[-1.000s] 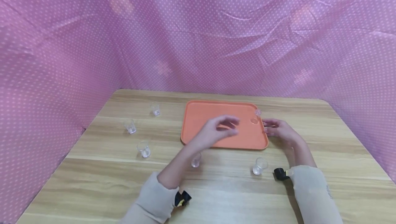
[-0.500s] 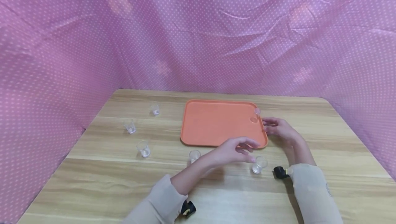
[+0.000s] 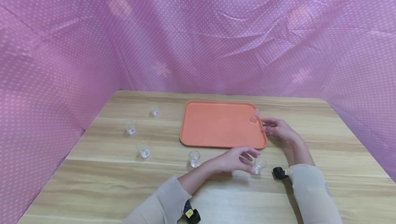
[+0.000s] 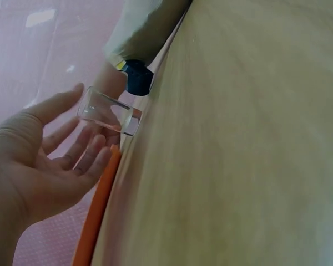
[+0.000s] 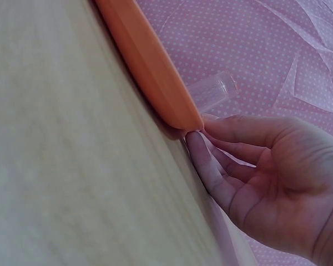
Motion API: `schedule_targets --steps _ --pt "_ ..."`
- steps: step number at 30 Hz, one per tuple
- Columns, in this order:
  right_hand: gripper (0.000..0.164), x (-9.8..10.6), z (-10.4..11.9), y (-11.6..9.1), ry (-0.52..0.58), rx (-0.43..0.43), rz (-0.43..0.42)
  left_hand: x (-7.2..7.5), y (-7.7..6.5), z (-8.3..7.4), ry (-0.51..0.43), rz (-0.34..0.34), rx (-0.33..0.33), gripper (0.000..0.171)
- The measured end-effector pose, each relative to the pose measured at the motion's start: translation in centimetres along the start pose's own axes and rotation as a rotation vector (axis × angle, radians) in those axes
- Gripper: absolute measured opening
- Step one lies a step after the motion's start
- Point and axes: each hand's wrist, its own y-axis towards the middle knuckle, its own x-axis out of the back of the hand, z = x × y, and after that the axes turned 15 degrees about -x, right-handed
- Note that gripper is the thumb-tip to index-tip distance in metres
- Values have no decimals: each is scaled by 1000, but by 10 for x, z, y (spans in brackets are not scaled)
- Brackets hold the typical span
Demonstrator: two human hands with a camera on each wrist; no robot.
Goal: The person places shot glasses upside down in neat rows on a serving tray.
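Observation:
My left hand (image 3: 236,160) reaches around a small clear shot glass (image 3: 260,163) that stands upright in front of the tray. In the left wrist view, the thumb is at the rim of this glass (image 4: 106,111) and the fingers lie loosely along its other side. My right hand (image 3: 279,129) is at the right edge of the orange tray (image 3: 222,124). Seen from the right wrist, thumb and fingers pinch the corner of the tray (image 5: 155,72). Another clear shot glass (image 3: 256,112) stands upside down on the tray, close to the right hand's fingertips.
Several more clear shot glasses stand upright on the wooden table (image 3: 102,182): one (image 3: 194,158) beside my left forearm, one (image 3: 143,150) further left, others (image 3: 130,127) behind it. Pink dotted cloth (image 3: 198,38) hangs behind the table and at both sides.
My left hand has come from above the tray towards me and down to the right, to the shot glass in front. The right hand stays at the tray's edge.

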Motion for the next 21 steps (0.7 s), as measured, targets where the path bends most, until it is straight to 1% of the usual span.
schedule_targets --steps 4,8,12,14,17,19,21 --pt "50 1 -1 0 5 -5 -1 -1 2 8 48 8 8 51" --pt "50 1 -1 1 7 -9 -4 -3 3 12 74 28 17 50" --pt "51 1 -1 1 7 -8 -5 -6 6 18 118 49 -9 49" --pt "51 1 -1 1 6 -7 -5 -7 7 22 175 65 -35 48" --pt "50 0 -1 0 3 -7 -6 -8 8 29 292 95 -78 45" --pt "50 0 -1 0 4 -8 -6 -8 8 31 376 113 -101 44" --pt "50 -1 -1 0 6 -6 -4 -9 9 31 438 123 -114 43"
